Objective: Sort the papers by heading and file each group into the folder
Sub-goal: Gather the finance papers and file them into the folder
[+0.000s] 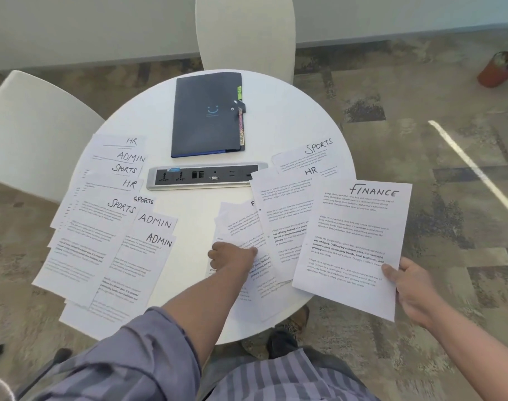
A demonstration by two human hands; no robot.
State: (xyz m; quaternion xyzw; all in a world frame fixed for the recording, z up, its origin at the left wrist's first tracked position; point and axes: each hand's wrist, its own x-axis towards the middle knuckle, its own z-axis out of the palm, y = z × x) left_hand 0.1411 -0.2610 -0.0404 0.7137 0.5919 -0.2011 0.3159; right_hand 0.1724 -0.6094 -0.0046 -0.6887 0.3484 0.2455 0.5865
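Holding FINANCE sheet [354, 244] in right hand [413, 287]; left hand [232, 257] seemingly pinches papers [241, 227].

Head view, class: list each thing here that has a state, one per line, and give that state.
Folder: closed, clasp fastened, flat on the table.
FINANCE sheet: lifted, pinched at its lower corner by the right hand.
Left hand: fingers curled, pinching a sheet partly under the HR sheet.
Left-side papers: fanned out, overlapping, unsorted.
SPORTS sheet: flat, partly covered.
Socket strip: nothing plugged in.
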